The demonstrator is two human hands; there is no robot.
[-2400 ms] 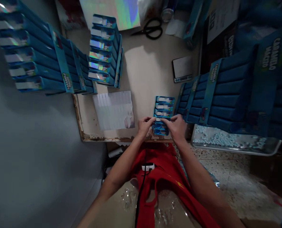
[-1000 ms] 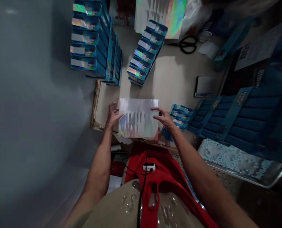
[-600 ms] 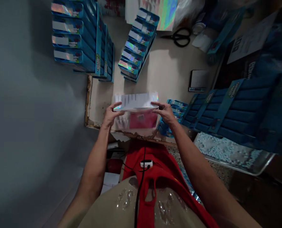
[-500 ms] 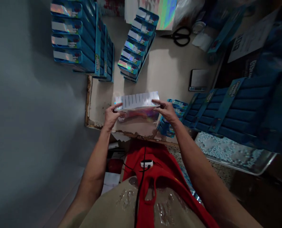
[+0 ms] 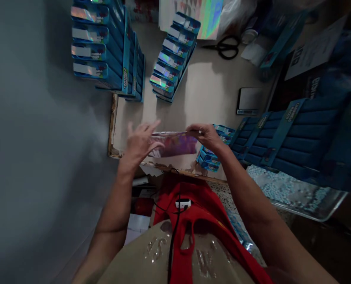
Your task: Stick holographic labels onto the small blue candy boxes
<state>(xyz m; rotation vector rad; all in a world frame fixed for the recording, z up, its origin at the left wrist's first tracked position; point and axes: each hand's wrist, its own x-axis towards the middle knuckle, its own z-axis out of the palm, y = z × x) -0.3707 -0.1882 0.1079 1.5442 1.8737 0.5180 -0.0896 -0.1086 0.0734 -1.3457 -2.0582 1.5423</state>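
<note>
A shiny holographic sheet (image 5: pixel 178 144) hangs over the near part of the table, its visible face reflecting pink and purple. My right hand (image 5: pixel 205 134) pinches it at the upper right corner. At the sheet's left end is my left hand (image 5: pixel 141 144), somewhat blurred, with its fingers spread apart; whether it touches the sheet I cannot tell. Just right of the sheet, partly behind my right forearm, stands a small stack of blue boxes (image 5: pixel 209 157).
Stacked blue boxes stand at the back left (image 5: pixel 98 51), in a slanted row (image 5: pixel 175 59), and on the right (image 5: pixel 287 130). Black scissors (image 5: pixel 228 47), a small scale (image 5: pixel 249 100) and more holographic sheets (image 5: pixel 209 21) lie farther back. A tray (image 5: pixel 325 213) holds pale blue pieces at right.
My left hand has released its pinch on the sheet's left end and spread its fingers. The sheet has tilted, so its white striped face has mostly turned out of view. My right hand still holds it.
</note>
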